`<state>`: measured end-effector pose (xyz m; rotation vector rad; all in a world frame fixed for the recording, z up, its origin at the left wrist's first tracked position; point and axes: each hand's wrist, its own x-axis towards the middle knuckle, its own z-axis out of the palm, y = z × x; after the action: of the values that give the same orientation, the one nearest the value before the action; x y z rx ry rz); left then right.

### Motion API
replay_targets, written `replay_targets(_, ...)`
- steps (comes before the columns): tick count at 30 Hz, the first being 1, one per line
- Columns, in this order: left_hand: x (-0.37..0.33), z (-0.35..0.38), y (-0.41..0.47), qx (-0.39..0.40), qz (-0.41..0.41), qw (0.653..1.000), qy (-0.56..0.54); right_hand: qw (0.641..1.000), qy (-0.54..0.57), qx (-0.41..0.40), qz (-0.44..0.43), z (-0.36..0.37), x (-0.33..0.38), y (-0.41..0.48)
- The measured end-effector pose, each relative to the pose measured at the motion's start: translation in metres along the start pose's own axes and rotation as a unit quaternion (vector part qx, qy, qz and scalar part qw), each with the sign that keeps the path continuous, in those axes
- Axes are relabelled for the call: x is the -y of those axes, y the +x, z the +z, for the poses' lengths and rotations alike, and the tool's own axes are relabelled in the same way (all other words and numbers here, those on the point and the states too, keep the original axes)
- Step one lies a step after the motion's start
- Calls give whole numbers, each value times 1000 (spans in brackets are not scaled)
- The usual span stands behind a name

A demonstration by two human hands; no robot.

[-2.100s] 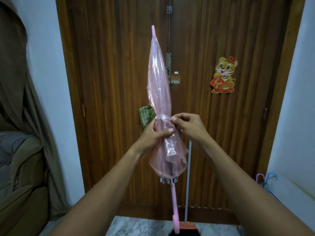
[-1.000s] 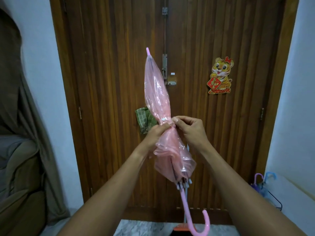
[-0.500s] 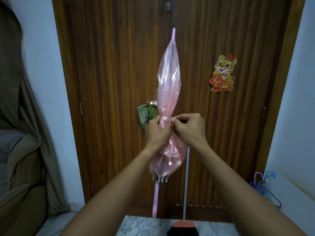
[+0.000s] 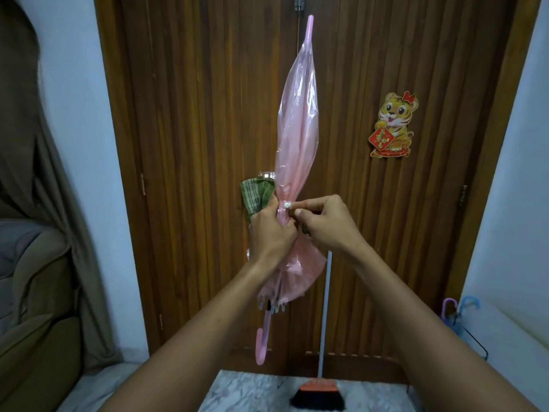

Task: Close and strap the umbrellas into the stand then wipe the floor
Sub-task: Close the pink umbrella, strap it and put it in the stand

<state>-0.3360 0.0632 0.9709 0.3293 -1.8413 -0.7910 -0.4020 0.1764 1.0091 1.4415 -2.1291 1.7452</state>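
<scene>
Tipped back from its leftward lean a second ago, the pink umbrella stands nearly upright, tip high and slightly right, hooked handle low. Left hand is wrapped round its waist, a green cloth bunched behind the fingers. Right hand pinches the strap beside the white snap, so fastening falls to it. Whether the snap has caught is hidden. The stand sits low at far right, hard to make out.

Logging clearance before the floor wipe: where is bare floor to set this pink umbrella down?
Bare marble floor lies left of the broom, under the pink umbrella; a pale strip runs beside the sofa. Crowded: the right corner, where the stand holds two umbrellas.
</scene>
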Motion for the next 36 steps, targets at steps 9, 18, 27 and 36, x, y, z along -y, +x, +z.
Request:
replay_targets(9, -3, -18, -3, 119, 29, 985, -122, 992, 100, 71, 15, -24, 2, 10)
replay_targets(18, -5, -21, 0, 219, 26, 960, -175, 990, 122, 50, 54, -28, -6, 5)
replay_targets(27, -7, -27, -1, 235, -7, 951, -202, 989, 132, 14, 59, -24, -8, 3)
replay_targets(36, 3, -30, 3, 257, 17, 954, -153, 983, 179, 12, 44, -10, -10, -1)
